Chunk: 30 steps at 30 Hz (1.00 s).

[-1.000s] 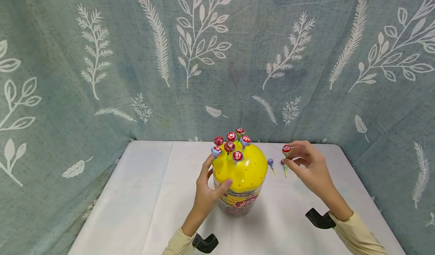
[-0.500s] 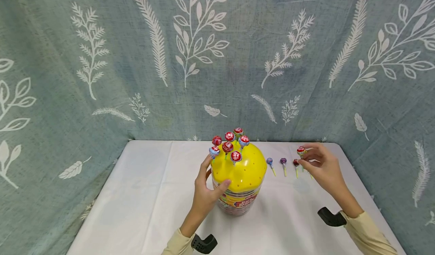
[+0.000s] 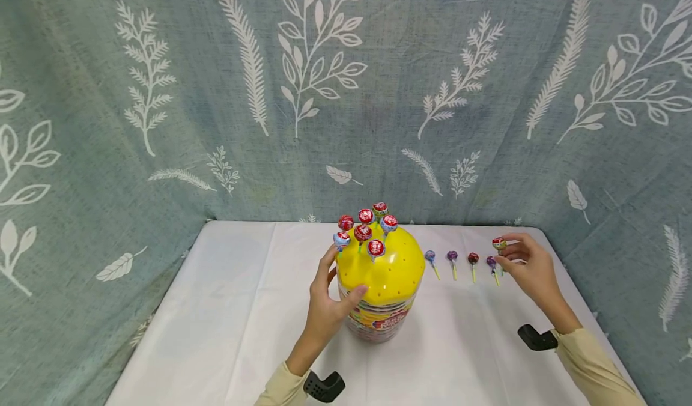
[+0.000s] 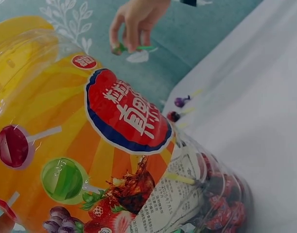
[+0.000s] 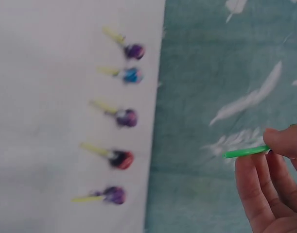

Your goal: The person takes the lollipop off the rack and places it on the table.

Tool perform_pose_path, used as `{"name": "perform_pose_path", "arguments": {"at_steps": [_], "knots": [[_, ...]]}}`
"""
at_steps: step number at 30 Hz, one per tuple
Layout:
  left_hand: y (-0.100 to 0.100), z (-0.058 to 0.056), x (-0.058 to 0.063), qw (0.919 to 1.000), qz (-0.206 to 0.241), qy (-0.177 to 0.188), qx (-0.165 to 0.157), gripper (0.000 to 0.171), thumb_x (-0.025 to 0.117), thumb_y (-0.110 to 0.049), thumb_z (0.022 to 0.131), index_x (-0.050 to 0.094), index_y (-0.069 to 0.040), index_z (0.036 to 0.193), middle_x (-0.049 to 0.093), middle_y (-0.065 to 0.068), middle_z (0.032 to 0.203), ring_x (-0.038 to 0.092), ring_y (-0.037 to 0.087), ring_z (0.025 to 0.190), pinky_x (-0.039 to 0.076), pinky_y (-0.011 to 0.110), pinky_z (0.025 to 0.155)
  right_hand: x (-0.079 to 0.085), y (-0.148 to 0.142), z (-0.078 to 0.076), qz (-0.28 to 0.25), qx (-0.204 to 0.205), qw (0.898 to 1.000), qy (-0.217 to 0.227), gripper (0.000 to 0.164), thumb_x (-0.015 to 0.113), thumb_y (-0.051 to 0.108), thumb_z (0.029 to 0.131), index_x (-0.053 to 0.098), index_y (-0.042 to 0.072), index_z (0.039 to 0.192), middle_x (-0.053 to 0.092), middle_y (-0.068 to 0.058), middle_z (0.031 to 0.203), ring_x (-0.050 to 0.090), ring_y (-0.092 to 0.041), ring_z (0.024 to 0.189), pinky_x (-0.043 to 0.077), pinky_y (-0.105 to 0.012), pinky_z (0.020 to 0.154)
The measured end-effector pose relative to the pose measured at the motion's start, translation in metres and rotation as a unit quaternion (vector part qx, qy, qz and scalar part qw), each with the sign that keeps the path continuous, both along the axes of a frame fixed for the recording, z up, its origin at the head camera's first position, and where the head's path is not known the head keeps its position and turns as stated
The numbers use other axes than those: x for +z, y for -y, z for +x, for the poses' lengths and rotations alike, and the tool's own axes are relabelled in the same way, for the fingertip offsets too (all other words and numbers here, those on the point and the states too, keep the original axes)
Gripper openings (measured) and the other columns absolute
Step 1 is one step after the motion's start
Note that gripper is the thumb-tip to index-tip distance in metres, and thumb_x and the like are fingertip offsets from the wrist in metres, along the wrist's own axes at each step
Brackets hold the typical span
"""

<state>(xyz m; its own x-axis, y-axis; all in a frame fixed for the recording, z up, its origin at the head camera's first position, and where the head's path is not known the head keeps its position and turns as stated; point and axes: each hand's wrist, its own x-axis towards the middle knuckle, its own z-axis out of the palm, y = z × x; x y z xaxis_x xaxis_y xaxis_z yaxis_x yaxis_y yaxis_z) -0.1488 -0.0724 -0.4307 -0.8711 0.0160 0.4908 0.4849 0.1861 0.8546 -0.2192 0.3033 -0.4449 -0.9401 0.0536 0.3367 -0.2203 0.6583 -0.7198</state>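
Note:
A clear jar with a colourful label and a domed yellow lid stands upright on the table. Several wrapped lollipops stick up from the lid's back left part. My left hand grips the jar's left side, thumb in front on the lid's edge. The jar fills much of the left wrist view, with wrapped candies inside its base. My right hand pinches a red-and-green lollipop above the right end of a lollipop row. Its green stick shows between thumb and fingers in the right wrist view.
Several lollipops with yellow sticks lie in a row right of the jar, among them a blue one and a dark red one. Behind the white-covered table hangs a green leaf-patterned curtain.
My right hand has moved right along the row, carrying the pinched lollipop, and uncovered lollipops lying behind it. My left hand keeps its hold on the jar.

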Motion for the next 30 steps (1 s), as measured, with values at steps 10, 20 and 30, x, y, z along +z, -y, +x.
{"name": "perform_pose_path", "arguments": {"at_steps": [10, 20, 30], "knots": [[0.003, -0.009, -0.021, 1.0, -0.005, -0.004, 0.007, 0.074, 0.071, -0.019, 0.081, 0.034, -0.018, 0.144, 0.038, 0.002, 0.146, 0.035, 0.025, 0.133, 0.035, 0.056, 0.1, -0.027, -0.029, -0.022, 0.029, -0.049, 0.998, 0.003, 0.038, 0.073, -0.002, 0.078, 0.058, -0.003, 0.113, 0.064, -0.019, 0.084, 0.055, -0.002, 0.067, 0.047, -0.014, 0.052], [0.004, -0.013, -0.029, 1.0, 0.003, -0.006, 0.003, 0.074, 0.071, -0.025, 0.08, 0.034, -0.023, 0.144, 0.038, -0.002, 0.146, 0.034, 0.023, 0.134, 0.034, 0.054, 0.102, -0.055, -0.051, -0.048, 0.048, -0.062, 0.997, -0.003, 0.037, 0.075, -0.006, 0.071, 0.058, -0.007, 0.104, 0.064, -0.022, 0.076, 0.058, -0.01, 0.058, 0.046, -0.024, 0.046], [0.004, -0.012, -0.027, 1.0, 0.002, 0.005, 0.002, 0.073, 0.071, -0.026, 0.082, 0.033, -0.027, 0.144, 0.037, -0.006, 0.146, 0.033, 0.019, 0.134, 0.033, 0.052, 0.103, -0.097, -0.069, -0.063, 0.081, -0.1, 0.988, 0.086, 0.037, 0.069, -0.004, 0.076, 0.055, -0.009, 0.109, 0.063, -0.024, 0.08, 0.059, -0.035, 0.069, 0.047, -0.046, 0.065]]}}
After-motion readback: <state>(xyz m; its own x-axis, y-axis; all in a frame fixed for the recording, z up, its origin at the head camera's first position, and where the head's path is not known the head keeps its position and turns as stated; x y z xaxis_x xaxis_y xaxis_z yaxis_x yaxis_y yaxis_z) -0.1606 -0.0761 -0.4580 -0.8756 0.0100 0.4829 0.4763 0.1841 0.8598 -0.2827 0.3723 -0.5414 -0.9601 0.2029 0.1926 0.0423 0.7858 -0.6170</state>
